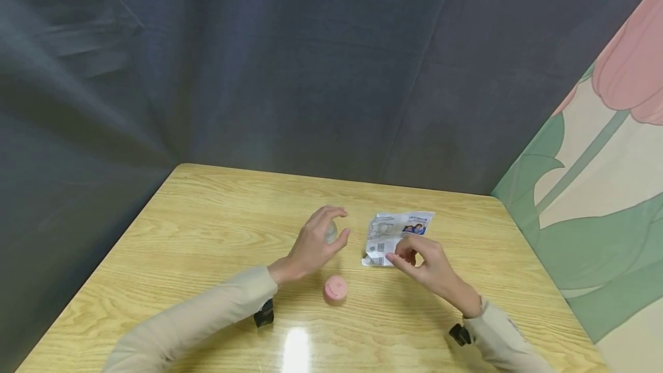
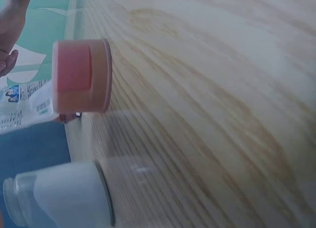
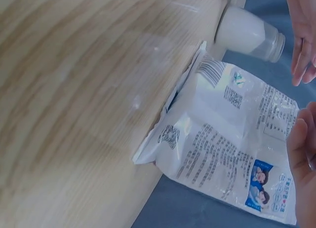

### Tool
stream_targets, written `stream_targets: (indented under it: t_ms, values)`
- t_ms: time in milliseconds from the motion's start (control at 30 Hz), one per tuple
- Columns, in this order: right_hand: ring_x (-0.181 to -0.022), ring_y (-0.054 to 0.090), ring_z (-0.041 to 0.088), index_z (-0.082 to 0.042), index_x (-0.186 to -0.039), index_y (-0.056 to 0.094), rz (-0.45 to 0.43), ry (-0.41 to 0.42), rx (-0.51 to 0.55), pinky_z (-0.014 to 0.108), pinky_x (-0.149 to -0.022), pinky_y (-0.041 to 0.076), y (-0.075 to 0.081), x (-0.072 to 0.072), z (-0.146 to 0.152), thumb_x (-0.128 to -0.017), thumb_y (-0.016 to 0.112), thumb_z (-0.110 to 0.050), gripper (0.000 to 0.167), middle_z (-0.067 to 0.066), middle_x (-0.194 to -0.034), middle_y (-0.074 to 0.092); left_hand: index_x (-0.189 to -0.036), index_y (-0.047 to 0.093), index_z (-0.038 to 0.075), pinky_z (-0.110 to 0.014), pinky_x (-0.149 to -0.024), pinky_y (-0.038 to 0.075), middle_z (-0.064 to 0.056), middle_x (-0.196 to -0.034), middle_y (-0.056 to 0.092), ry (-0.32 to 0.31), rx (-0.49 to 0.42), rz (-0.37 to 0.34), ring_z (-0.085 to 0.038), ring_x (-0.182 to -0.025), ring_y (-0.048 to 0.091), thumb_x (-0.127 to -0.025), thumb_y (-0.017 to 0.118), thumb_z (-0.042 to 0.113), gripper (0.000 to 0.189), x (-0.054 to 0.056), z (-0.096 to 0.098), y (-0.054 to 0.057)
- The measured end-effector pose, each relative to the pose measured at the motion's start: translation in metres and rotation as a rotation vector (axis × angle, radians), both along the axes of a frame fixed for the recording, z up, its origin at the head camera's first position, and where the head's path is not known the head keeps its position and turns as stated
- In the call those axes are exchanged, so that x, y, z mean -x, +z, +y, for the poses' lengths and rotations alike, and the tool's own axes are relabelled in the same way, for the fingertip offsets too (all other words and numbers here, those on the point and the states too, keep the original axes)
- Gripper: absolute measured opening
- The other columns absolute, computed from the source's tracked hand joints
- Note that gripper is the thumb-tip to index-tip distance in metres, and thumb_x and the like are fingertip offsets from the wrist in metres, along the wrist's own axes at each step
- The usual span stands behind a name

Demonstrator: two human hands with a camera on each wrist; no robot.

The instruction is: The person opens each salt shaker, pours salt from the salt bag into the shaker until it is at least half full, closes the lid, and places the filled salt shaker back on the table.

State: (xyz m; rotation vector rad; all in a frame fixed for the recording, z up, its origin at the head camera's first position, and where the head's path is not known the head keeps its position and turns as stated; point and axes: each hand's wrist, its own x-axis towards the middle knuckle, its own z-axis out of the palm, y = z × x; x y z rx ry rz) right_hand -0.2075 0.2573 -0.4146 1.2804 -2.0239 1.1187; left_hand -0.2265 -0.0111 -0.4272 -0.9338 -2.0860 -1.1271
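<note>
My left hand [image 1: 313, 242] is curved, thumb and fingers apart, beside a small clear glass jar [image 1: 330, 233] with white contents. The jar [image 3: 247, 33] stands upright and uncapped, and the right wrist view shows the left fingers apart from it. Past the fingertips of my right hand [image 1: 422, 261] is a white printed pouch [image 3: 222, 139] with a blue picture, resting on its bottom edge. Loosely bent, the right fingers hang close in front of the pouch with nothing visible between them. A short pink round container [image 1: 335, 288] sits nearer me, between the hands.
All of it rests on a light wood-grain table [image 1: 217, 217]. A dark curtain [image 1: 311, 73] hangs along the back and left edges. At the right is a panel printed with tulips [image 1: 595, 189].
</note>
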Motion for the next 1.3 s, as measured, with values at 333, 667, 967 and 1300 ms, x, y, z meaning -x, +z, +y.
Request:
stream_targets:
  t_ms: [333,667,967,1300]
  values:
    - [-0.065,0.055,0.014,-0.015,-0.094,0.065,-0.084,-0.004,-0.150,0.018,-0.056,0.048,-0.008,0.001,-0.009,-0.093,0.071,-0.033,0.019,-0.007,-0.082,0.059,-0.131,0.052,0.002,-0.040,-0.100,0.049,-0.012,-0.128,0.058,0.080,0.034,-0.078,-0.025,-0.119,0.055,-0.088,0.074,0.030,0.056,0.002,-0.015,-0.006]
    - [-0.084,0.059,0.018,-0.012,-0.109,0.067,-0.076,0.033,-0.250,0.028,-0.068,0.055,-0.008,-0.002,-0.025,-0.090,0.074,-0.035,0.030,-0.003,-0.107,0.063,-0.141,0.044,0.002,-0.042,-0.090,0.054,-0.013,-0.140,0.050,0.145,0.114,-0.223,-0.029,-0.118,0.056,-0.087,0.073,0.044,0.074,0.001,-0.024,-0.010]
    - [-0.105,0.059,0.015,-0.010,-0.118,0.067,-0.042,0.031,-0.385,0.032,-0.090,0.053,-0.008,-0.007,-0.038,-0.091,0.070,-0.043,0.043,-0.002,-0.114,0.062,-0.143,0.040,0.003,-0.035,-0.080,0.055,-0.014,-0.137,0.050,0.136,0.151,-0.333,-0.025,-0.105,0.060,-0.086,0.076,0.044,0.079,0.001,-0.030,-0.016]
    - [-0.110,0.058,0.012,-0.009,-0.123,0.065,-0.117,0.012,-0.540,0.033,-0.092,0.053,-0.012,-0.013,-0.052,-0.086,0.074,-0.048,0.054,-0.004,-0.120,0.061,-0.139,0.044,0.000,-0.038,-0.080,0.056,-0.017,-0.129,0.055,0.103,0.136,-0.411,-0.025,-0.103,0.062,-0.087,0.077,0.040,0.074,-0.001,-0.033,-0.019]
